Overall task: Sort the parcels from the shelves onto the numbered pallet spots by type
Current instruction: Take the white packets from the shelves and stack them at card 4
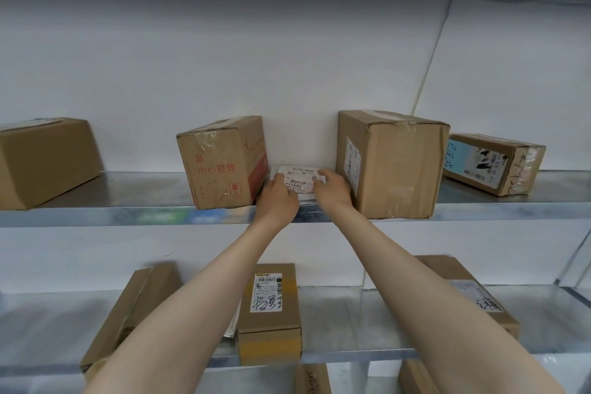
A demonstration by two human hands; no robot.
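A flat white parcel point(300, 176) with a printed label lies on the middle metal shelf point(134, 214), in the gap between two cardboard boxes. My left hand point(277, 198) grips its left edge and my right hand point(332, 190) grips its right edge, both arms reaching up from below. The box on the left point(220, 163) bears red Chinese print and a fragile mark. A taller taped box point(393, 163) stands on the right. My hands hide the near part of the parcel.
The same shelf carries a box at far left point(44, 161) and a labelled box at far right point(494, 163). The lower shelf point(351, 353) holds a small labelled box point(268, 313), a tilted flat box point(134, 307) and another box point(473, 291). A white wall backs the shelves.
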